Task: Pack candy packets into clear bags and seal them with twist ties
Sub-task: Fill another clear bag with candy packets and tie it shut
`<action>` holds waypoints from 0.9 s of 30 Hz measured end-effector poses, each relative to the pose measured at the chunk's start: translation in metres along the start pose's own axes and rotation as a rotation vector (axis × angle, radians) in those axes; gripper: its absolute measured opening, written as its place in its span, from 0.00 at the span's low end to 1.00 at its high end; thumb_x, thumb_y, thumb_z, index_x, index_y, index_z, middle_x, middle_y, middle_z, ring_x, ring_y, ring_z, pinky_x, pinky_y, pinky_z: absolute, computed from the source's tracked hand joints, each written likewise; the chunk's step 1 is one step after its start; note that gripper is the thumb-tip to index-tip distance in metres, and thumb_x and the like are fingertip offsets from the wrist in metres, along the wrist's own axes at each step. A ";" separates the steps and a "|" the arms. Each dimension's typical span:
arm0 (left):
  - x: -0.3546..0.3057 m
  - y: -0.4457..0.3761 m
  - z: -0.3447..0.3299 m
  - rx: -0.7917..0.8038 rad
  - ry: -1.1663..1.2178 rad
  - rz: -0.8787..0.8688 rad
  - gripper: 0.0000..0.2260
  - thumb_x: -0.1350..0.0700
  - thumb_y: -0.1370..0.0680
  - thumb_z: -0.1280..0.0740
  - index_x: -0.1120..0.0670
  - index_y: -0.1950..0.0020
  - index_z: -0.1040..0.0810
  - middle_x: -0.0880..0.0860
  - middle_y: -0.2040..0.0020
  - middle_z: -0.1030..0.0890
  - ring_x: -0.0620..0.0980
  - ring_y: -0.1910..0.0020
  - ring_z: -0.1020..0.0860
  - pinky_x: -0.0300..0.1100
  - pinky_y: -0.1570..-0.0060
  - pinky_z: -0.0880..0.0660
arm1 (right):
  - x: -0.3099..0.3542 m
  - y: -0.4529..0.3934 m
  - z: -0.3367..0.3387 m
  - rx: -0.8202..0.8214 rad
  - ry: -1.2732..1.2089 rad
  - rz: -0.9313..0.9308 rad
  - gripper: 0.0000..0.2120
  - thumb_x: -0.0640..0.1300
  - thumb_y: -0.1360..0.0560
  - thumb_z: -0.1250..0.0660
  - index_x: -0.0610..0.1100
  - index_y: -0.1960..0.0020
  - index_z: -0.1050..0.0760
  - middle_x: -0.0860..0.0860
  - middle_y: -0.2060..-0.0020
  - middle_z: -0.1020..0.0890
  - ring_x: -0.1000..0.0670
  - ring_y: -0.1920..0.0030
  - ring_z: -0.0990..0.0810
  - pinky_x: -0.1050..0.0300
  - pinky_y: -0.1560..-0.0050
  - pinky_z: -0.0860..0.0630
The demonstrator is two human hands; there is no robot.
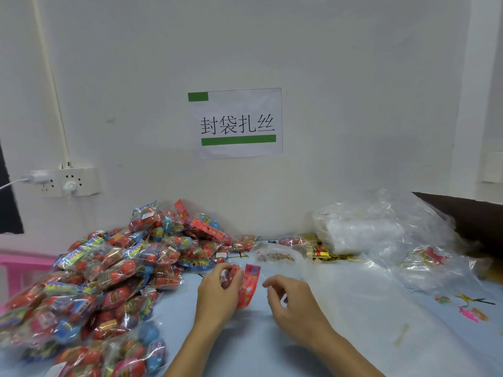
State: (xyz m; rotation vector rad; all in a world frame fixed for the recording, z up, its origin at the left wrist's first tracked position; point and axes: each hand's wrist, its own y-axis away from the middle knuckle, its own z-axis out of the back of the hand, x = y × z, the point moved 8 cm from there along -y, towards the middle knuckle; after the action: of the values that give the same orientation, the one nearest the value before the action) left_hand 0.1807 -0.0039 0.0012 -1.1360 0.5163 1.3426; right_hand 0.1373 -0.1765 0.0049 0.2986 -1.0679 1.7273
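My left hand [217,292] grips a candy packet [249,285] with a red printed header, held just above the pale blue table [353,322]. My right hand [290,300] hovers close to its right with fingers curled; a faint film of clear bag [288,270] seems to lie at the fingertips, but I cannot tell whether they pinch it. A big heap of candy packets [109,276] fills the left side. Gold twist ties [324,253] lie at the back centre, next to a stack of clear bags [359,229].
Crumpled clear plastic [424,262] spreads over the right of the table, with a few coloured scraps [468,311] near the right edge. A power strip [65,182] and a paper sign [236,123] hang on the wall. A pink crate [16,270] stands at far left.
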 end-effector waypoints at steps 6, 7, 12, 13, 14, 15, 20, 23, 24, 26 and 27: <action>-0.015 0.013 -0.026 0.230 0.478 0.091 0.24 0.40 0.32 0.26 0.57 0.55 0.31 0.56 0.56 0.21 0.53 0.62 0.18 0.58 0.55 0.19 | 0.010 0.005 -0.012 0.116 -0.246 0.006 0.10 0.58 0.23 0.34 0.58 0.43 0.23 0.62 0.54 0.16 0.57 0.53 0.17 0.66 0.54 0.23; -0.019 0.014 -0.027 0.250 0.478 0.079 0.23 0.40 0.30 0.27 0.58 0.56 0.31 0.55 0.57 0.22 0.53 0.62 0.19 0.61 0.54 0.20 | 0.008 0.004 -0.011 0.091 -0.238 -0.003 0.09 0.55 0.24 0.33 0.57 0.45 0.22 0.60 0.56 0.15 0.57 0.56 0.16 0.64 0.56 0.22; -0.022 0.013 -0.010 0.137 -0.220 -0.096 0.19 0.36 0.19 0.46 0.50 0.51 0.27 0.48 0.54 0.18 0.51 0.50 0.21 0.50 0.48 0.26 | -0.010 0.000 -0.006 0.001 -0.182 -0.120 0.10 0.39 0.20 0.37 0.53 0.47 0.22 0.53 0.60 0.14 0.53 0.59 0.16 0.48 0.51 0.18; -0.020 0.011 0.003 0.017 -0.508 -0.104 0.17 0.38 0.19 0.49 0.48 0.46 0.28 0.49 0.48 0.19 0.52 0.43 0.24 0.53 0.42 0.31 | -0.012 -0.001 -0.006 0.000 -0.181 -0.139 0.11 0.39 0.19 0.38 0.52 0.44 0.22 0.52 0.57 0.14 0.51 0.57 0.15 0.48 0.49 0.19; -0.016 0.009 0.013 -0.056 -0.730 -0.051 0.17 0.39 0.19 0.49 0.47 0.39 0.29 0.51 0.41 0.21 0.54 0.36 0.28 0.58 0.37 0.36 | -0.014 -0.001 -0.006 -0.004 -0.174 -0.153 0.11 0.39 0.19 0.39 0.50 0.42 0.22 0.52 0.56 0.14 0.50 0.56 0.15 0.48 0.48 0.19; -0.008 0.008 0.021 -0.069 -0.874 0.045 0.20 0.40 0.20 0.48 0.47 0.33 0.32 0.53 0.34 0.24 0.57 0.31 0.33 0.65 0.34 0.41 | -0.016 -0.001 -0.006 -0.005 -0.164 -0.164 0.11 0.39 0.19 0.39 0.49 0.41 0.22 0.53 0.55 0.14 0.51 0.55 0.15 0.50 0.48 0.19; 0.040 0.012 0.034 0.223 -0.863 0.468 0.27 0.48 0.19 0.42 0.51 0.22 0.45 0.61 0.21 0.50 0.71 0.24 0.57 0.82 0.38 0.51 | -0.017 -0.002 -0.005 -0.007 -0.146 -0.174 0.10 0.42 0.18 0.38 0.54 0.41 0.24 0.60 0.57 0.17 0.56 0.56 0.17 0.64 0.53 0.20; 0.039 0.011 0.027 0.244 -0.881 0.421 0.23 0.50 0.19 0.42 0.52 0.24 0.40 0.61 0.22 0.46 0.70 0.24 0.52 0.81 0.37 0.50 | -0.015 -0.001 -0.005 -0.007 -0.152 -0.178 0.09 0.41 0.18 0.38 0.54 0.43 0.24 0.59 0.58 0.16 0.55 0.56 0.16 0.61 0.52 0.19; 0.035 0.010 0.023 0.242 -0.888 0.377 0.22 0.51 0.19 0.43 0.52 0.25 0.38 0.60 0.24 0.43 0.68 0.24 0.49 0.81 0.37 0.49 | -0.015 -0.001 -0.005 -0.007 -0.153 -0.181 0.09 0.41 0.18 0.38 0.54 0.43 0.24 0.57 0.57 0.16 0.54 0.56 0.16 0.57 0.50 0.18; 0.030 0.010 0.016 0.248 -0.917 0.306 0.19 0.52 0.19 0.43 0.51 0.28 0.35 0.58 0.26 0.39 0.64 0.26 0.43 0.79 0.36 0.48 | -0.015 -0.001 -0.006 0.002 -0.147 -0.184 0.08 0.42 0.18 0.38 0.54 0.43 0.25 0.55 0.55 0.16 0.53 0.54 0.16 0.53 0.48 0.17; 0.028 0.010 0.013 0.253 -0.936 0.273 0.18 0.52 0.19 0.43 0.51 0.29 0.34 0.57 0.27 0.37 0.62 0.26 0.41 0.78 0.36 0.47 | -0.015 0.000 -0.006 0.004 -0.148 -0.186 0.09 0.42 0.18 0.38 0.54 0.42 0.25 0.55 0.54 0.16 0.53 0.54 0.16 0.52 0.48 0.17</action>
State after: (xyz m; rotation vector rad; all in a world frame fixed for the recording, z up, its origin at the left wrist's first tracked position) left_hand 0.1734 0.0194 -0.0208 -0.1545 0.1323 1.8003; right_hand 0.1456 -0.1810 -0.0078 0.5193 -1.1063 1.5596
